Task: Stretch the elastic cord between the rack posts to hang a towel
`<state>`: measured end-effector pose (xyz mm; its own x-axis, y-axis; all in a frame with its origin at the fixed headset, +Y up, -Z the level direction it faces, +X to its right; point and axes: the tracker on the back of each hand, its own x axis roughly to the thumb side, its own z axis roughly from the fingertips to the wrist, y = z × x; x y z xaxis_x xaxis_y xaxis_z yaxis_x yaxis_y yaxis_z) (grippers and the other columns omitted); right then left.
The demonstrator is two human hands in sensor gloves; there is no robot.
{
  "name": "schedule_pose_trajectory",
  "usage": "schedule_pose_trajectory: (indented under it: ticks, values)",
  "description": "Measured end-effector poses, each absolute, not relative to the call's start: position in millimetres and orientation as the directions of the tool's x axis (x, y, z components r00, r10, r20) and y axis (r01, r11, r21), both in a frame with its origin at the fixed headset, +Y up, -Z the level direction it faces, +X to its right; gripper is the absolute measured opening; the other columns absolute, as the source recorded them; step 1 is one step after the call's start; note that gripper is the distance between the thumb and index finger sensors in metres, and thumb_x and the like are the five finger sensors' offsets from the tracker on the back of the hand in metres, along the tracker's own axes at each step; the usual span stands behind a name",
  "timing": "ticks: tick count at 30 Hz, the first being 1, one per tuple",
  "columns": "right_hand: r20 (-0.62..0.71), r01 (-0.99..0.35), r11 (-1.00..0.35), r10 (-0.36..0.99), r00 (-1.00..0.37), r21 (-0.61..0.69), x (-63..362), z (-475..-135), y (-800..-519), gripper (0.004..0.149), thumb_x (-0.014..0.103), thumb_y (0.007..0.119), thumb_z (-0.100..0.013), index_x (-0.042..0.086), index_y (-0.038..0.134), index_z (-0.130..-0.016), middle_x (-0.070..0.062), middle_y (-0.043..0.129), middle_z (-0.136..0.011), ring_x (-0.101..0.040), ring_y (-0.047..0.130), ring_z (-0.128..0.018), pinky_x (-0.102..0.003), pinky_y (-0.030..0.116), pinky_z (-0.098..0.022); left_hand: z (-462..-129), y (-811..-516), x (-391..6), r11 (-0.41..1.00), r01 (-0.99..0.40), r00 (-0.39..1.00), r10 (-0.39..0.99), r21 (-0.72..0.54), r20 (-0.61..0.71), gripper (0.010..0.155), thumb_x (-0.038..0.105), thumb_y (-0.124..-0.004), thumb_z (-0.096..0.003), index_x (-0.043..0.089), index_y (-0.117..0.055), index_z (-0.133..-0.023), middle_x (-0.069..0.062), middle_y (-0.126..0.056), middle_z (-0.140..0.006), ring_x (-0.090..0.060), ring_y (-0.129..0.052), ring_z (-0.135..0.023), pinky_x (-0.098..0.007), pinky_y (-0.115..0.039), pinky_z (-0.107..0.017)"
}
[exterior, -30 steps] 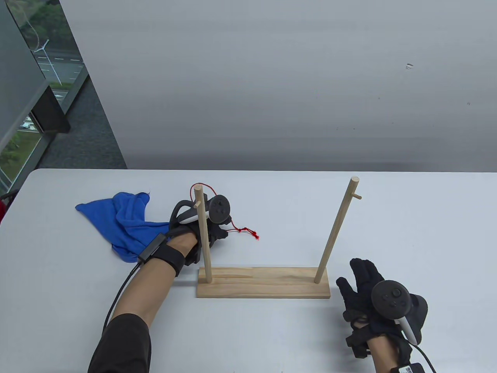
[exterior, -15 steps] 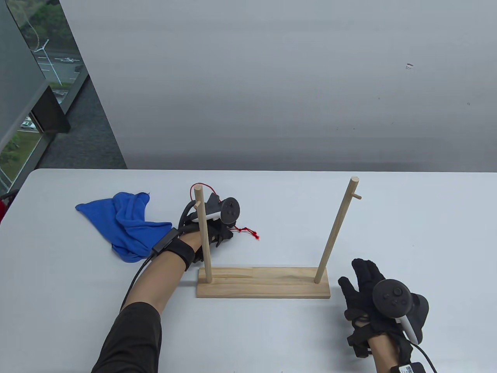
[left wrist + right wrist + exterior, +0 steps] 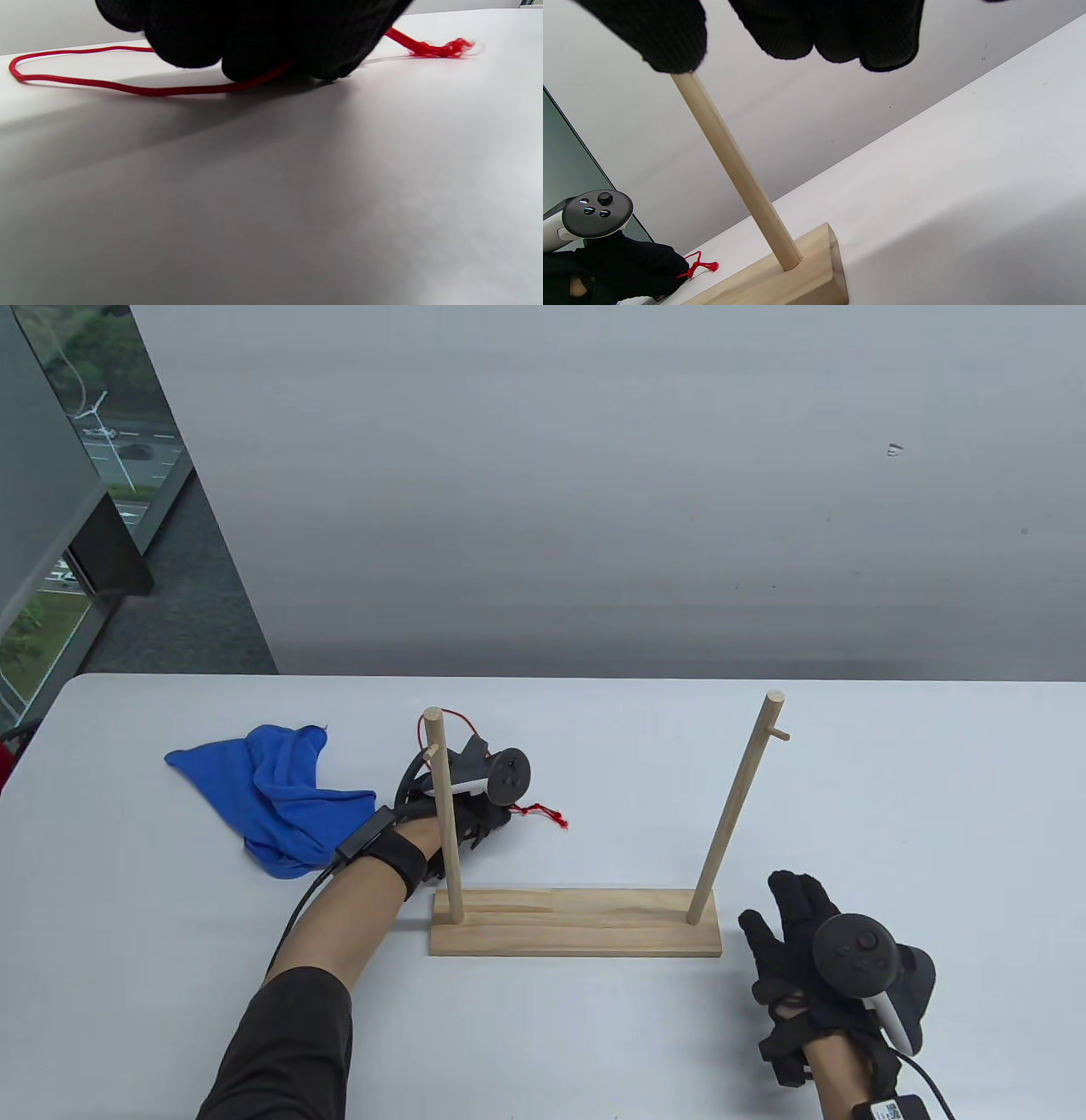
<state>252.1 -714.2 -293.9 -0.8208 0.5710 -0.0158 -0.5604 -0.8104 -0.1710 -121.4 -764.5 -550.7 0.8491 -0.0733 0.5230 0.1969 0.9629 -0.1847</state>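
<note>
Left hand down on the table behind the left post, at 12 o'clock from the left end of the base. Left wrist view: fingertips bunched, pressing on the red cord where it lies on the table; whether they pinch it or only press, cannot tell. Cord loop runs out toward 9 o'clock in that view, frayed end at 2 o'clock. Table view: cord slack, not stretched; one arc shows by the left post top, the knotted end lies at 3 o'clock of the left hand.

Towel, blue, crumpled at 9 o'clock of the left hand.

Right hand flat, fingers spread, holding nothing, at 4 o'clock of the right post, just off the base.
</note>
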Motion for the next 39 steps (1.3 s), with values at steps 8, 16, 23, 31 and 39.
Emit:
schedule_pose_trajectory:
  ticks: [8,16,23,31,39]
  values:
    - [-0.017,-0.562,-0.808,0.574,-0.819,-0.178,253.7,-294.0,-713.5,0.070,0.052,0.070,-0.046,0.013,0.050,-0.101,-0.020,0.047,-0.105,-0.046,0.060,-0.096,-0.077,0.036,-0.059,-549.7,-739.0,-135.6,0.984,0.102,0.864,-0.014,-0.148,0.503,0.041,0.039,-0.085,-0.0440,0.024,-0.087,-0.082,0.003,-0.095,-0.068,-0.029,-0.092,-0.062,-0.055,-0.065,-0.068]
    - [-0.011,-0.569,-0.804,0.580,-0.815,-0.174,251.9,-294.2,-713.9,0.070,0.052,0.070,-0.046,0.013,0.050,-0.101,-0.020,0.047,-0.105,-0.046,0.060,-0.095,-0.077,0.036,-0.059,-544.4,-686.7,-155.4,0.996,-0.041,0.872,0.076,-0.082,0.483,0.041,0.040,-0.085,-0.0444,0.025,-0.087,-0.083,0.003,-0.097,-0.071,-0.029,-0.093,-0.063,-0.055,-0.065,-0.069]
    - [-0.003,-0.568,-0.800,0.580,-0.815,-0.192,252.4,-292.7,-712.1,0.070,0.052,0.070,-0.047,0.013,0.049,-0.101,-0.020,0.046,-0.105,-0.046,0.059,-0.096,-0.077,0.036,-0.059,-541.4,-638.3,-179.8,0.986,-0.164,0.879,0.162,-0.035,0.449,0.041,0.040,-0.085,-0.0448,0.025,-0.087,-0.083,0.003,-0.097,-0.072,-0.030,-0.093,-0.063,-0.055,-0.065,-0.069]
    - [0.004,-0.578,-0.794,0.588,-0.809,-0.191,252.2,-292.4,-712.5,0.070,0.052,0.070,-0.046,0.013,0.049,-0.101,-0.019,0.046,-0.105,-0.046,0.059,-0.096,-0.077,0.036,-0.059,-529.2,-590.0,-204.3,0.942,-0.336,0.843,0.312,-0.023,0.439,0.041,0.039,-0.085,-0.0451,0.025,-0.087,-0.084,0.002,-0.097,-0.072,-0.030,-0.094,-0.062,-0.054,-0.067,-0.067]
    - [0.007,-0.586,-0.788,0.595,-0.803,-0.188,251.7,-291.7,-713.1,0.070,0.052,0.070,-0.047,0.013,0.049,-0.101,-0.019,0.046,-0.105,-0.046,0.059,-0.096,-0.077,0.036,-0.059,-506.4,-542.4,-221.6,0.887,-0.462,0.785,0.408,0.001,0.467,0.041,0.039,-0.084,-0.0456,0.025,-0.087,-0.084,0.002,-0.097,-0.072,-0.030,-0.093,-0.062,-0.055,-0.066,-0.067]
